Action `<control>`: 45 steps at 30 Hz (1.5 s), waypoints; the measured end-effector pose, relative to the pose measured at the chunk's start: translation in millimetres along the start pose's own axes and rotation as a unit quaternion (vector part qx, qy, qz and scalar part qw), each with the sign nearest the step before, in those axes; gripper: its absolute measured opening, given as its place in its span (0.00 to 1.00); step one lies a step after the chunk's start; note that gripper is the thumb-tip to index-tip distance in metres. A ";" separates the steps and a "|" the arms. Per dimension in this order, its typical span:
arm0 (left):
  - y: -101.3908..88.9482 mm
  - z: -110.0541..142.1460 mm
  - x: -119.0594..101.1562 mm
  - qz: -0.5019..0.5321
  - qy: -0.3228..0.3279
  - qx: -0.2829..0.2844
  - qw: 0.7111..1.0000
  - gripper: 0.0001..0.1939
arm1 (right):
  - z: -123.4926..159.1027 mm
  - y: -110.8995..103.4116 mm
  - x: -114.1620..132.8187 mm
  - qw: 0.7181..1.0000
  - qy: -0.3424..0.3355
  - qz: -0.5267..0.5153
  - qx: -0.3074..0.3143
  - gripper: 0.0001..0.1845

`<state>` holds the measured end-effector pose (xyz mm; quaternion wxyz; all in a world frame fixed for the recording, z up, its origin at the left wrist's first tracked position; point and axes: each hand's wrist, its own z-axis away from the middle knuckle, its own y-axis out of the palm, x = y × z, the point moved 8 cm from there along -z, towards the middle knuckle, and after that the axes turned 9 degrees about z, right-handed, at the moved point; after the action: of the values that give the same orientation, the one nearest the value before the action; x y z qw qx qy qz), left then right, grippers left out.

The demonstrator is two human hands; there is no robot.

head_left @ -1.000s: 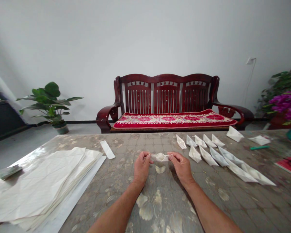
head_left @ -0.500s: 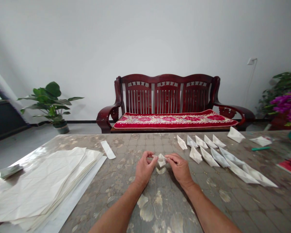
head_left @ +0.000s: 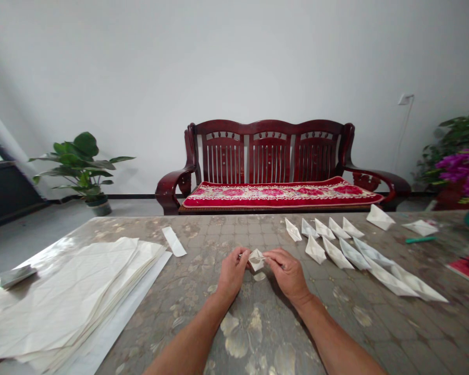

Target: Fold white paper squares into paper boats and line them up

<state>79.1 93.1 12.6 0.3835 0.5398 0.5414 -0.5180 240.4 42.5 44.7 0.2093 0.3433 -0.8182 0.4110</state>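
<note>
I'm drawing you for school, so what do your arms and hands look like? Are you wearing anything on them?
The left arm and right arm are bare, with no sleeves in view. The left hand and right hand have no gloves. No watch or bracelet shows on either wrist. Any rings are hidden or too small to tell.

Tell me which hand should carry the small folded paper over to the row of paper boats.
Right, probably: the right hand pinches the folded paper, as does the left hand, and sits nearer the paper boats.
</note>
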 end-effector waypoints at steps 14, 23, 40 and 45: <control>2.1 -1.5 8.8 0.124 -0.024 -0.006 0.992 0.11 | -1.6 3.1 -15.6 0.996 0.077 -0.041 0.006 0.10; 4.5 0.5 3.7 0.108 0.008 0.002 0.994 0.09 | -2.2 6.9 -15.4 0.997 0.076 0.003 0.019 0.16; 6.9 5.5 -7.6 0.019 0.073 0.027 0.997 0.10 | 0.1 19.1 -6.1 0.991 0.041 0.079 0.097 0.19; 6.7 5.2 -7.3 0.007 0.073 0.026 0.997 0.09 | -0.5 19.8 -3.6 0.991 0.039 0.071 0.110 0.20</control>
<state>85.8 85.9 17.8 0.3325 0.5900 0.5504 -0.4883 228.3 52.8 32.3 0.1720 0.2894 -0.7816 0.5251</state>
